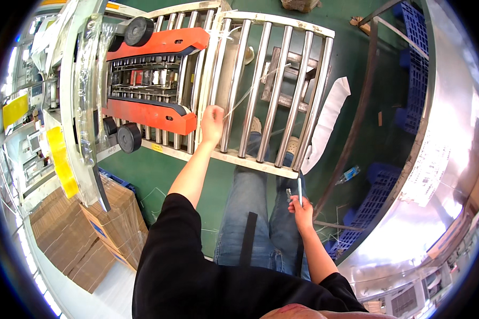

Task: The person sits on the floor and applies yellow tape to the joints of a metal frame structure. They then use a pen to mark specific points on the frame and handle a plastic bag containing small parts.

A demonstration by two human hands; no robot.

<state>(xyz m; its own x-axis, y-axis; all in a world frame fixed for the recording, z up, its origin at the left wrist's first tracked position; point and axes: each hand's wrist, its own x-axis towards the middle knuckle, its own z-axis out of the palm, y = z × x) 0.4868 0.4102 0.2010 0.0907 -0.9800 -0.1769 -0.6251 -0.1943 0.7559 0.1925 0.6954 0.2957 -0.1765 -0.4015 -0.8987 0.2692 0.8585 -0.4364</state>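
My left hand (212, 125) is closed in a pinch over the near edge of a roller conveyor (266, 90), beside the orange belt arm. From its fingers a thin translucent strip (245, 96) runs up and to the right across the metal rollers. Lower on the right, my right hand (302, 213) is closed around a slim, silvery, stick-like tool (299, 190). That tool points up toward the conveyor's near right corner; its exact kind is unclear. My legs in jeans (239, 218) stand at the conveyor's near edge, with the shoes under the rollers.
Left of the rollers is a machine with two orange belt arms (154, 118) and black wheels (129, 137). Flattened cartons (69, 228) are stacked at lower left. A metal-topped bench (431, 159) and blue plastic crates (378, 196) line the right. A plastic bottle (348, 175) lies on the floor.
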